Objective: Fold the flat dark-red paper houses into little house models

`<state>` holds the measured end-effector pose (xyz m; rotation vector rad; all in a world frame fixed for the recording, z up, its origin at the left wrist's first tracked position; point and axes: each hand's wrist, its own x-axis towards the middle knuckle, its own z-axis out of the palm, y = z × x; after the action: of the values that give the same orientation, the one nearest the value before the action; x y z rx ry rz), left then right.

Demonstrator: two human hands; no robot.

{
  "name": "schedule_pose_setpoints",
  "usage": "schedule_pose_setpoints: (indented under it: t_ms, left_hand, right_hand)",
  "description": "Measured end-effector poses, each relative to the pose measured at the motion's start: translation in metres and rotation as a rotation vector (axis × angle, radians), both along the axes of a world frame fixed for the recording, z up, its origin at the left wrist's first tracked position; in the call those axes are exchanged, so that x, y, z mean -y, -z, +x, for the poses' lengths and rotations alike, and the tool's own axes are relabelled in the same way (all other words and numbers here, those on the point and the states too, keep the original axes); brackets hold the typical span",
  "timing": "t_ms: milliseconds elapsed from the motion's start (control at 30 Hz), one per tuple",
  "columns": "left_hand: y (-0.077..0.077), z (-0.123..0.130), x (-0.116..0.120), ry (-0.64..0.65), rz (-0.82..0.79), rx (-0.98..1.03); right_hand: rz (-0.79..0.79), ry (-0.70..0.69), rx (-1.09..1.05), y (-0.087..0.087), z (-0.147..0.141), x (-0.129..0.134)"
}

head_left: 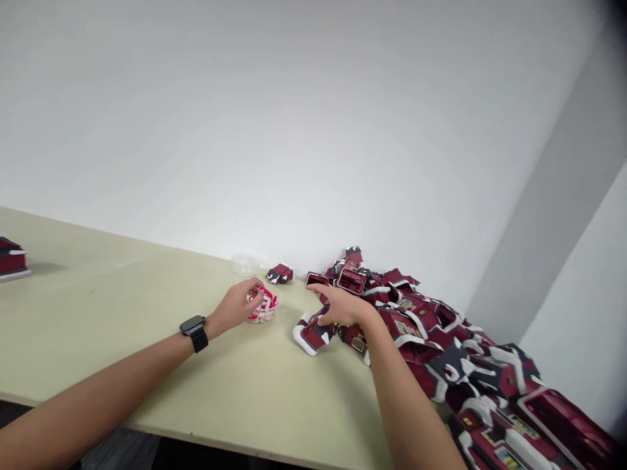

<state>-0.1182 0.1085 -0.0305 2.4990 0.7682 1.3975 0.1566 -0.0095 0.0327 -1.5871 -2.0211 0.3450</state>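
The fingers of my left hand (239, 304) are curled together at the top of a clear round tub, pinching at one of the small red and white pieces (264, 305) that fill it. My right hand (343, 307) is spread, thumb and index finger apart, over a dark red plastic shell (315, 334) with white and black trim. That shell sits tilted on the table at the left edge of a heap of similar shells. Whether the thumb touches it or only hovers in front, I cannot tell.
The heap of dark red shells (406, 320) runs from the wall to the right front. A second clear tub (246, 264) and a single shell (281, 273) stand near the wall. Another red part (12, 259) lies at the far left of the pale green table (98, 313).
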Motion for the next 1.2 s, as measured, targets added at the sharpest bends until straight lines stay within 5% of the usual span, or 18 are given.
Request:
schedule_pose_setpoints:
  t_ms: [100, 233, 433, 700, 1200]
  left_hand:
    - [-0.011, 0.022, 0.015, 0.073, 0.005, 0.021]
    - [-0.02, 0.053, 0.033, 0.107, -0.128, 0.189]
    - [0.003, 0.058, 0.036, 0.086, -0.143, 0.196]
    - [0.005, 0.054, 0.053, 0.204, -0.041, 0.122]
    - [0.003, 0.045, 0.039, 0.3, 0.2, -0.028]
  right_hand:
    - [0.007, -0.055, -0.052, 0.001, -0.01, -0.015]
    - [0.092, 0.003, -0.203, 0.033, -0.022, -0.02]
    - [0.033, 0.116, -0.541, 0.087, -0.017, -0.005]
    - [-0.086, -0.161, -0.955, 0.077, -0.022, 0.005]
    - [-0.279, -0.228, -1.112, 0.083, -0.015, 0.008]
